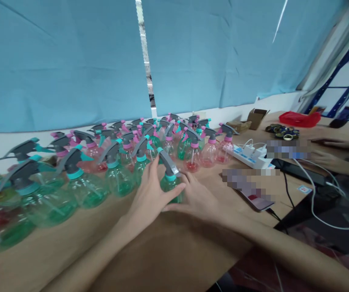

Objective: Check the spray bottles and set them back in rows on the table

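A green spray bottle (171,181) with a grey trigger and teal collar stands on the wooden table (168,251). My left hand (150,194) wraps its fingers around the bottle's left side. On the other side, my right hand (195,196) cups the bottle. Behind it stand several more green and pink spray bottles (116,162) in rows along the wall.
A white power strip (250,156) with cables lies to the right, a phone (255,198) in front of it. Farther right are a cardboard box (257,117), a red tray (299,119), a pile of rings (282,132) and another person's hands (329,156). A blue curtain hangs behind.
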Demonstrator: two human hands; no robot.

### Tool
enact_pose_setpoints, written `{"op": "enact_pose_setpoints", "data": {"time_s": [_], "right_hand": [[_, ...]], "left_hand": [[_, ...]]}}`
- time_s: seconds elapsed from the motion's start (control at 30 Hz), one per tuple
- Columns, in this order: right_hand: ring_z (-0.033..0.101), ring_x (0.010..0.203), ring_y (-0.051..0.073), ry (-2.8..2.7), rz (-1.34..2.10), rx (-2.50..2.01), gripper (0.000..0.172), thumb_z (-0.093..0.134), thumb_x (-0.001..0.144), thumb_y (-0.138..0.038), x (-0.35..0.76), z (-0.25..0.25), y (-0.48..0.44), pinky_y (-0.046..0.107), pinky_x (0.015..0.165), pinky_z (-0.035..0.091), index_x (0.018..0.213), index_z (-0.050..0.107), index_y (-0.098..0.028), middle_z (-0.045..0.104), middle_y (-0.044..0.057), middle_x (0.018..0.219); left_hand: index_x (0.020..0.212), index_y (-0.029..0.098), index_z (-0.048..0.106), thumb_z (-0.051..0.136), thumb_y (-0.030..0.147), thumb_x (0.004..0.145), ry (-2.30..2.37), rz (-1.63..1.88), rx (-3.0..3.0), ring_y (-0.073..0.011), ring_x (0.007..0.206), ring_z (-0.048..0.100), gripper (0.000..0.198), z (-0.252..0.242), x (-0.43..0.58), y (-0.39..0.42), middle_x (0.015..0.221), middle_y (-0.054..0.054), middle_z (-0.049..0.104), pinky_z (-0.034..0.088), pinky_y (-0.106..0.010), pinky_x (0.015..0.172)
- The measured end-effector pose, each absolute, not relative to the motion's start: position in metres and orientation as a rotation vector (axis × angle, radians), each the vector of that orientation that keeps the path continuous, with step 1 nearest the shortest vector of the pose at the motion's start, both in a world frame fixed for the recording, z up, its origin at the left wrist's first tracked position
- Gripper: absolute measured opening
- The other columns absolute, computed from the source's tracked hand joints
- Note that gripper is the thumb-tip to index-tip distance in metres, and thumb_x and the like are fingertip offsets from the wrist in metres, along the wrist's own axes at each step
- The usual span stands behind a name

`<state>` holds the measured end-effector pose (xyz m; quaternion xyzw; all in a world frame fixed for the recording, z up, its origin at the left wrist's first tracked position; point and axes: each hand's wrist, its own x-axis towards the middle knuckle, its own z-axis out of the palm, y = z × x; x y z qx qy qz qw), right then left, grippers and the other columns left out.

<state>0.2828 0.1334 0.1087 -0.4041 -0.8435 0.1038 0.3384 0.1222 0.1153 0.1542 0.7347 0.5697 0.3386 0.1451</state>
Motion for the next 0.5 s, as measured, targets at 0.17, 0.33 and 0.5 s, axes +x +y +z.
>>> {"op": "enact_pose_setpoints", "data": {"time_s": [0.17,0.33,0.5], "right_hand": [[0.051,0.117,0.032,-2.222,0.625,-0.939,0.084,0.063,0.071,-0.063,0.275,0.11,0.112,0.049,0.093,0.047,0.134,0.033,-0.016,0.052,0.017,0.125],[0.055,0.109,0.032,-2.139,0.701,-0.986,0.078,0.069,0.068,-0.058,0.257,0.094,0.13,0.049,0.087,0.049,0.125,0.039,-0.014,0.056,0.017,0.117],[0.056,0.107,0.033,-2.16,0.546,-0.968,0.074,0.07,0.067,-0.057,0.239,0.085,0.143,0.05,0.087,0.048,0.121,0.044,-0.014,0.058,0.016,0.113]], "left_hand": [[0.137,0.024,0.028,0.061,0.05,0.078,1.624,1.101,2.067,-0.0302,0.122,0.045,0.073,0.16,0.121,0.121,0.137,-0.011,0.043,0.038,-0.047,0.101],[0.132,0.027,0.031,0.065,0.045,0.077,1.511,1.117,1.967,-0.0268,0.115,0.051,0.068,0.158,0.105,0.126,0.131,-0.008,0.048,0.043,-0.042,0.096],[0.123,0.028,0.041,0.065,0.044,0.076,1.493,1.207,1.831,-0.0244,0.099,0.059,0.055,0.152,0.097,0.128,0.111,-0.004,0.058,0.049,-0.039,0.086]]}}
